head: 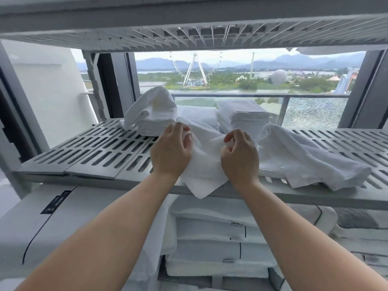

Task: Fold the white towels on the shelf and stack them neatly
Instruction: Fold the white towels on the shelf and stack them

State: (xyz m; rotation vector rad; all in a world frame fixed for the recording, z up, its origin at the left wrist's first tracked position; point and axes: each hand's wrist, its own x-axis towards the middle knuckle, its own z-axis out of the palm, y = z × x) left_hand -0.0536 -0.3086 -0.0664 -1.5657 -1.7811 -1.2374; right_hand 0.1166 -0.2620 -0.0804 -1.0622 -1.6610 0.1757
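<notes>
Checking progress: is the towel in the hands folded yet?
Not folded: towel bunched in left hand and right hand, corner hanging off shelf.

Head view, down onto shelf [88, 152]

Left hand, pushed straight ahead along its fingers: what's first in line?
The left hand pinches the crumpled towel; past that, probably the low folded towel behind it, though depth is unclear.
</notes>
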